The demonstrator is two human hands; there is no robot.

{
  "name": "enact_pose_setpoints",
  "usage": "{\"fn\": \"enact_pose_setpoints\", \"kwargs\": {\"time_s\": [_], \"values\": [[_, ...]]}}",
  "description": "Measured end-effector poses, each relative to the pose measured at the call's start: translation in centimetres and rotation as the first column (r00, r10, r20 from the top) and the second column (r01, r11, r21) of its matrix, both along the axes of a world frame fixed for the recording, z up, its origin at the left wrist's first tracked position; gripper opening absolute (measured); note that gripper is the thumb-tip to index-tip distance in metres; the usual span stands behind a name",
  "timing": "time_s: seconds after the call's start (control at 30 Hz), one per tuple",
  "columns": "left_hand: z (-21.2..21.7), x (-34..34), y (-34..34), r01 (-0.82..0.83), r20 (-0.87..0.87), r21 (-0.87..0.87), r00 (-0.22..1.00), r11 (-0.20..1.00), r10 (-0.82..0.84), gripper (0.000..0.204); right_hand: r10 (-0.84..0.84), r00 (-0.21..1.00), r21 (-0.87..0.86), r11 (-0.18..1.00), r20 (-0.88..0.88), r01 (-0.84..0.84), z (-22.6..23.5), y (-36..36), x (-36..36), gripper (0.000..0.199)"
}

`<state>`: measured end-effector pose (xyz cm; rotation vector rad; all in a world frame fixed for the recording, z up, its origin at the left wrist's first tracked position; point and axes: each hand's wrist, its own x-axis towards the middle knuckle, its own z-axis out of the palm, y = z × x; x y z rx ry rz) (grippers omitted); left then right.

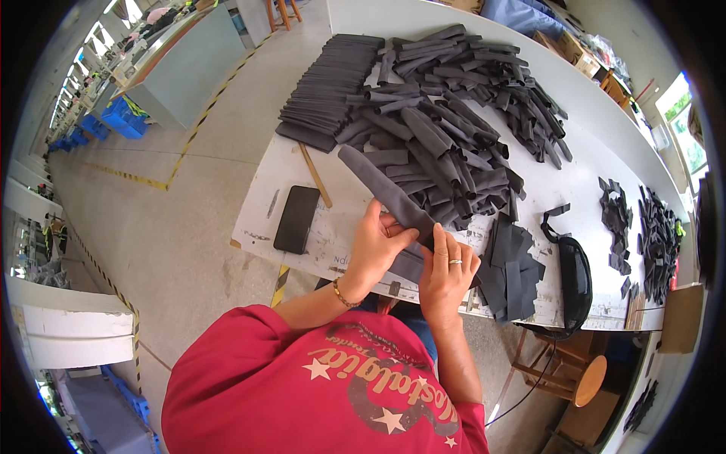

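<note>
A long dark grey fabric strip is stretched between my two hands above the table's front edge. My left hand pinches it near its lower part, thumb on top. With thumb and fingers closed, my right hand grips its near end; a ring sits on one finger. Another dark fabric piece shows below, between my hands, partly hidden by them. Just beyond the strip lies a loose heap of dark fabric tubes. Beside my right hand is a pile of flat dark fabric pieces.
Neatly stacked dark strips lie at the far left of the white table. A black phone and a wooden stick are on the left. Rightward are a black mesh-like object, more fabric piles and a wooden stool.
</note>
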<state>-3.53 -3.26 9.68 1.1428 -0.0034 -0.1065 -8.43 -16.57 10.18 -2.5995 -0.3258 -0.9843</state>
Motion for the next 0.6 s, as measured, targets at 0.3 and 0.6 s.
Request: {"fn": "enact_pose_setpoints", "kwargs": {"time_s": [0.3,0.6], "values": [[-1.4,2.0,-0.2,0.172,0.04,-0.43,0.984,0.886,-0.172,0.029,0.124,0.979,0.263,0.961,-0.159,-0.079,-1.6,0.3,-0.7,0.049],[-2.2,0.1,-1.4,0.234,-0.012,-0.502,0.961,0.833,-0.278,0.023,0.278,0.942,0.32,0.924,-0.186,-0.209,-0.5,0.6,0.5,0.035]]}}
